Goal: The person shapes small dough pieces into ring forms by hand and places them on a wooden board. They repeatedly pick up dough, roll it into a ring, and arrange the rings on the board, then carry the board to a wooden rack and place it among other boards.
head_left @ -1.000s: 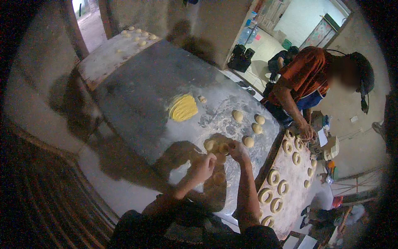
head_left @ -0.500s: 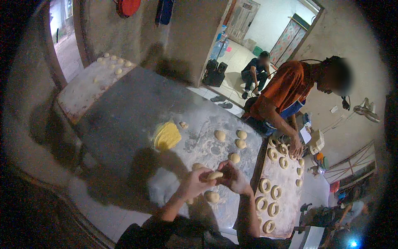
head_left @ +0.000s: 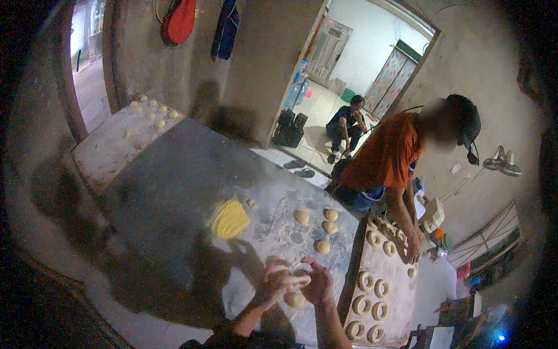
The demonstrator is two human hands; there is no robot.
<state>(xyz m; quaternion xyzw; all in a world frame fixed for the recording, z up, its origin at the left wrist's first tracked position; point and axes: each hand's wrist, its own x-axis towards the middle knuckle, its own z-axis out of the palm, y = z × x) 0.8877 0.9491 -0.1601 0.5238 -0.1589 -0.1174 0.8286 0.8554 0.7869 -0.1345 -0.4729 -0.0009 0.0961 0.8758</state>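
Observation:
My left hand is closed on a piece of pale dough, low over the near part of the floured table. Close against its right end, my right hand curls round the same piece, thumb raised. The dough looks like a small ring, though fingers cover much of it. Just below my hands rests a round dough ball. Farther off lie another dough ball and several more to its right. A yellow, flat-topped mound sits left of them beside a small dough scrap.
The dark worktable spreads away to the left. At its far left, a board bears several dough balls. Dough rings lie on another board at right, where a co-worker in orange leans over. Another person squats beyond the doorway.
My view has tilted, so the table sits lower. The dough between my hands has turned and now shows a ring-like opening. The co-worker's hands have moved nearer along the board.

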